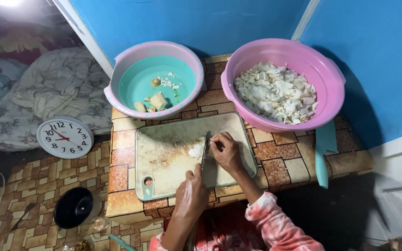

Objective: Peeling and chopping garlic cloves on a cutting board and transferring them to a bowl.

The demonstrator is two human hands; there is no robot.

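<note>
From the head camera I look down on a low table covered in a brown tile-pattern sheet, with a worn pale cutting board lying across its middle. My left hand is wrapped tight around the handle of a knife, fingers fully curled, the blade standing on edge and pointing away from me over the board. My right hand sits just beside the blade on its right, fingers bent and pressed down on a small white vegetable piece that lies on the board — the blade is against that piece, between it and my right hand. Behind the board, touching the blue wall, stand two plastic basins: a teal basin with a pink rim on the left, holding a few yellowish chunks and scraps, and a pink basin on the right, heaped with chopped white pieces. A teal utensil rests on the table's right side, near the pink basin. On the floor to the left lie a round white wall clock and a black bowl, well apart from the board.
</note>
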